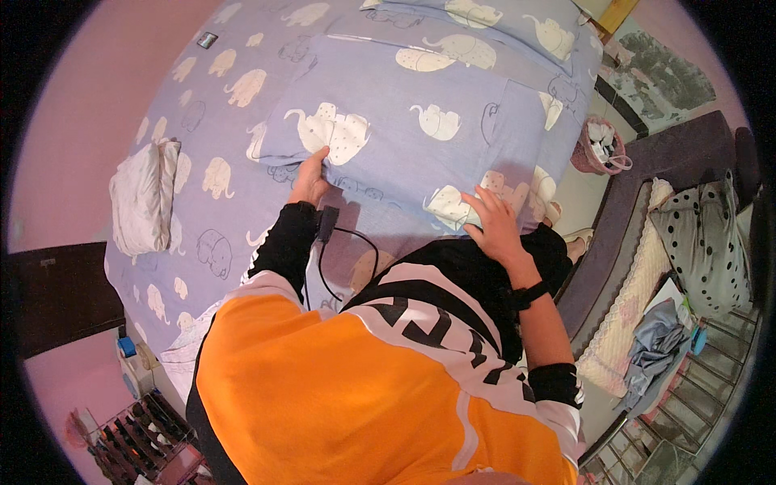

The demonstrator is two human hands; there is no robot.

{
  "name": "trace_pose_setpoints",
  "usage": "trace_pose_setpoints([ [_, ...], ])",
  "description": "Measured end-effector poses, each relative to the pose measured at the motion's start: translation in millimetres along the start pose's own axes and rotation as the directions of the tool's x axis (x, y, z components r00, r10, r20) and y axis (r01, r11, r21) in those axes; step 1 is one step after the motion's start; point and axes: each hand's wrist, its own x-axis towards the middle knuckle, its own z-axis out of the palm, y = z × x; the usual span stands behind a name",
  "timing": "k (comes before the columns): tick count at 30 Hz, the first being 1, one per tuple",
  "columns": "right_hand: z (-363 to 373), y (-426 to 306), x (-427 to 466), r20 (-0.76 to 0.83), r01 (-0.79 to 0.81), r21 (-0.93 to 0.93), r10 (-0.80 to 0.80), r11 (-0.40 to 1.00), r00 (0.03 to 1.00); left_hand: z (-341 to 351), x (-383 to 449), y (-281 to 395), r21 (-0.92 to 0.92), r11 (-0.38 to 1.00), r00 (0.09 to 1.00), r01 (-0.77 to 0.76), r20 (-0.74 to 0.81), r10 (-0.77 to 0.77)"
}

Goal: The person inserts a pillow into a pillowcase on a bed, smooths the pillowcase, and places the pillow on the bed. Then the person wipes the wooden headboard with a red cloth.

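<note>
A folded blue fabric with white elephant prints (388, 121) lies on the bed before me, on a sheet (242, 139) of the same pattern. My left hand (312, 176) grips its near left edge, thumb on top and fingers hidden beneath. Resting on the near right part, my right hand (494, 221) has its fingers spread, palm down. A black cable (364, 233) with a dark block (327, 223) hangs by my left wrist. Part of the near edge lies in shadow between the hands.
To the left lies a folded white cloth (145, 197); a phone-like object (207, 40) is at the far left. A pillow (485, 24) is at the top. Right of the bed are a pink basket (597, 145), a sofa (630, 212) with a quilted cover, and a polka-dot cloth (706, 242).
</note>
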Motion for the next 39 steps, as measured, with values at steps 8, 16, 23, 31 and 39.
trace_pose_setpoints([
  [8, 1.2, 28.6, 1.4, -0.188, -0.075, 0.202, 0.114, 0.976, 0.976, -12.5, -4.1, -7.8, 0.721, 0.69, 0.91, -0.059, -0.245, 0.334],
  [16, 20.0, 82.1, -7.9, -0.248, -0.381, 0.533, 0.57, 0.755, 0.783, 76.3, -82.1, 43.6, 0.9, 0.06, 0.901, -0.431, 0.426, 0.075],
  [23, 33.7, 96.4, -13.0, -0.045, -0.45, 0.672, 0.638, 0.589, 0.768, 287.0, -41.2, -52.0, 0.669, -0.201, 0.689, -0.716, 0.724, -0.044],
  [31, 16.3, 79.4, -15.2, -0.093, -0.43, 0.631, 0.613, 0.646, 0.784, 340.3, 42.5, -102.2, 0.703, -0.197, 0.724, -0.683, 0.688, -0.056],
  [39, 9.7, 77.2, -14.0, -0.077, -0.431, 0.614, 0.594, 0.661, 0.8, 365.0, 46.0, -93.6, 0.778, -0.289, 0.793, -0.558, 0.602, 0.09],
])
